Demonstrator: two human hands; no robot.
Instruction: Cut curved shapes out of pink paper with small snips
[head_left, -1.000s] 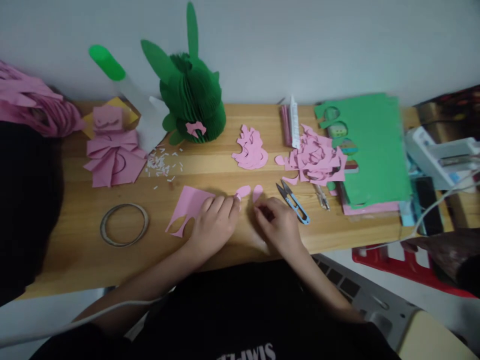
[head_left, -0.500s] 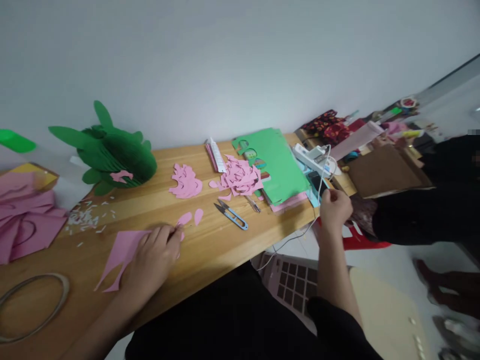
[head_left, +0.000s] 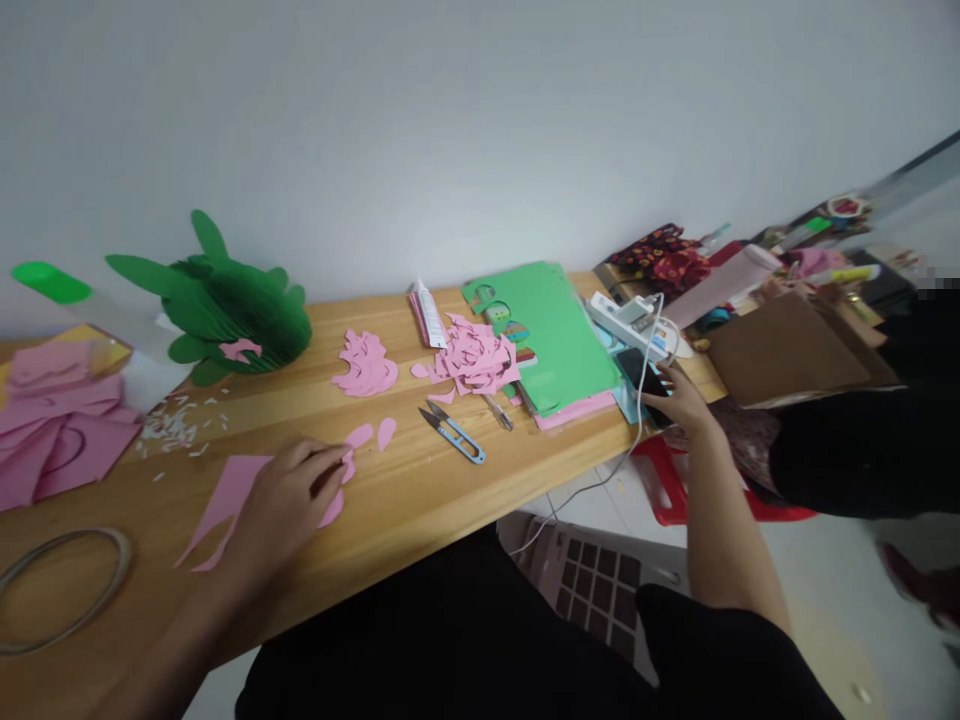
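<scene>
Head view, and the left hand is lying palm-down on a pink paper sheet with curved cut-outs at the near edge of the wooden table. Its fingers are lightly bent, and I cannot tell whether the tips are pinching anything. Two small pink petal-shaped cut-outs are lying just beyond them.

That sheet is looking thin, light and floppy, likely to slide on the wood and tear at its narrow prongs. The solid uncut edge looks like the safer place to grip.

The right hand is reaching well apart to the table's far right end, fingers stretched out and touching a black phone without closing round it. The phone is probably rigid and smooth, and a white cable is running beside it. Blue-handled thread snips are lying between the hands.
</scene>
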